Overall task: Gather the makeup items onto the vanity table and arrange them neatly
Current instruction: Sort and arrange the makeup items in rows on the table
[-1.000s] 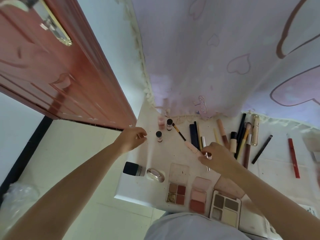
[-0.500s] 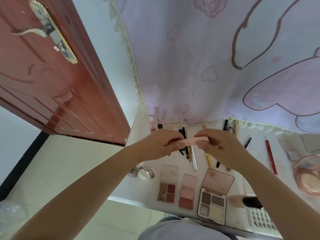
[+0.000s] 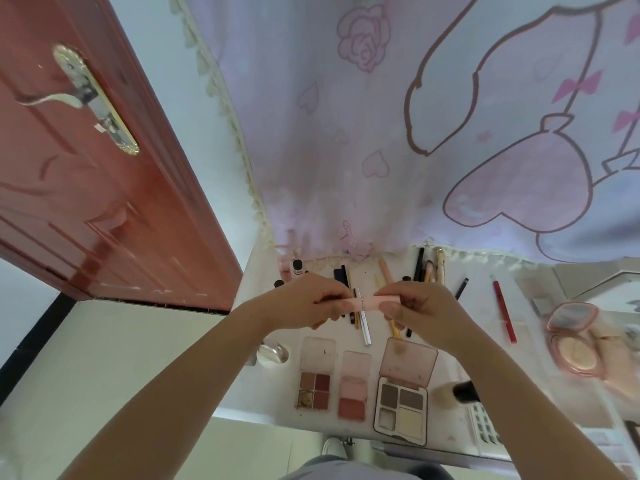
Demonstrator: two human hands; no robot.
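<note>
I hold a slim pink makeup tube [image 3: 369,302] level above the white vanity table [image 3: 258,271]. My left hand [image 3: 306,303] pinches its left end and my right hand [image 3: 420,306] pinches its right end. Below the tube lie a silver pen-like stick [image 3: 363,323] and several pencils and brushes [image 3: 427,268] in a row. Three open palettes sit near the front edge: a red-brown one [image 3: 316,384], a pink blush one [image 3: 353,393] and a grey-beige one [image 3: 403,403]. A red pencil [image 3: 504,311] lies to the right.
A red-brown door [image 3: 104,188] stands at the left, next to the table's left edge. A pastel cartoon curtain [image 3: 415,116] hangs behind the table. A round pink compact [image 3: 575,341] lies open at the right. A clear glossy item [image 3: 273,351] and small bottles [image 3: 297,266] sit at the left.
A second ago my right hand took the pink tube from the table while my left hovered by the small bottles. Both hands now hold the tube between them. The view has tilted upward.
</note>
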